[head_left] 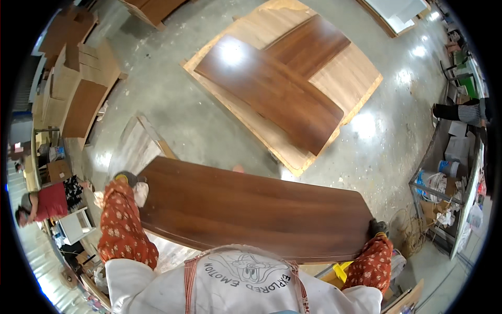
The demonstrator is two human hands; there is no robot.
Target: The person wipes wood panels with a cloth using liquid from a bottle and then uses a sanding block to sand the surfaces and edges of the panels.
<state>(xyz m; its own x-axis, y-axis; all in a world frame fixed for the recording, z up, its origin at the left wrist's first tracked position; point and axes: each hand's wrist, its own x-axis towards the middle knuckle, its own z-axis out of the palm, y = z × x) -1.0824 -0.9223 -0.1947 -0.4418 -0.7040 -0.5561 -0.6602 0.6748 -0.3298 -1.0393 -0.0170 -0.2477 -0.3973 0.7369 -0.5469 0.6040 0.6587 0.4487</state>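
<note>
A long dark-brown wooden panel (256, 209) with bevelled corners stretches across in front of my body. At its left end is my left hand (128, 179), in a dark glove, closed on the panel's edge; a whitish crumpled cloth (140, 194) shows beside it. My right hand (377, 228), also in a dark glove, grips the opposite end. The fingers under the panel are hidden on both sides. Red flowered sleeves cover both forearms.
Two more brown panels lie crossed on a low wooden platform (348, 78) ahead. A pale grey board (137, 144) lies beyond my left hand. Cabinets (86, 99) stand at far left, a cluttered shelf rack (444, 193) at right. One person (52, 201) is at left, another (463, 112) at right.
</note>
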